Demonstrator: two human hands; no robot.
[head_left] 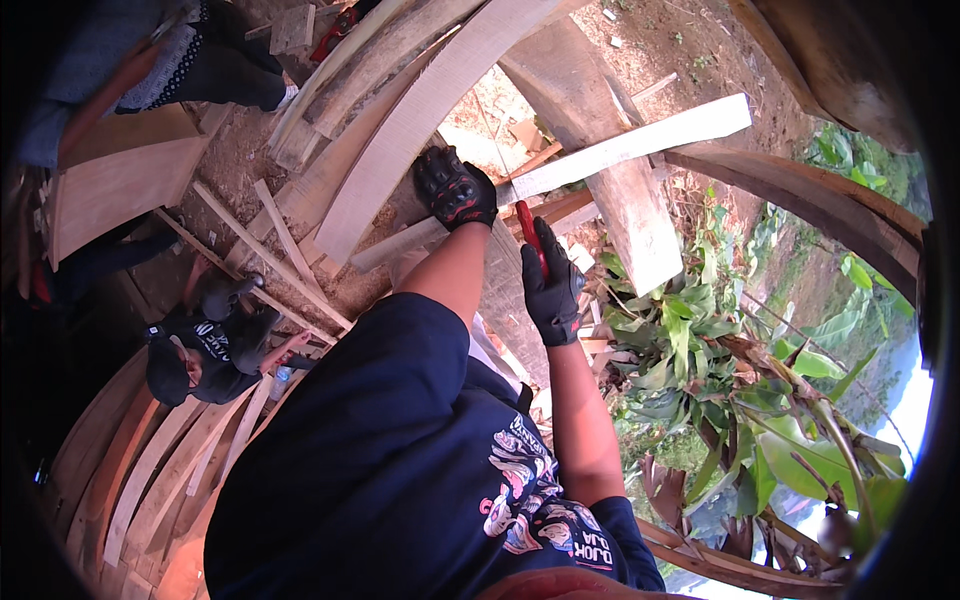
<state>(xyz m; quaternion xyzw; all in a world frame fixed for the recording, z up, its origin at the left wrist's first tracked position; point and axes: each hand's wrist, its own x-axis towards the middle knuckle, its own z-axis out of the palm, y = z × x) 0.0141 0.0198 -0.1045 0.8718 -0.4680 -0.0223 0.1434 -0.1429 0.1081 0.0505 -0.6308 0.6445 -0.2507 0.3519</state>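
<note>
A long pale wooden strip (640, 145) runs across in front of me, resting on a broad rough plank (625, 215). My left hand (458, 190), in a black glove with red marks, grips the strip from above, its fingers partly hidden. To its right, my right hand (553, 295), gloved the same way, is wrapped round the red handle of a handsaw (530, 235). The saw's thin blade, seen nearly edge-on, crosses the strip close to my left hand and points away from me. How deep it sits in the wood cannot be made out.
Wide curved boards (420, 110) lie to the left of the strip. Thin wood lengths (265, 255) are on the ground. A person in a dark cap (205, 350) crouches at the left, and another person (160, 60) is at the upper left. Leafy plants (680, 330) grow at the right.
</note>
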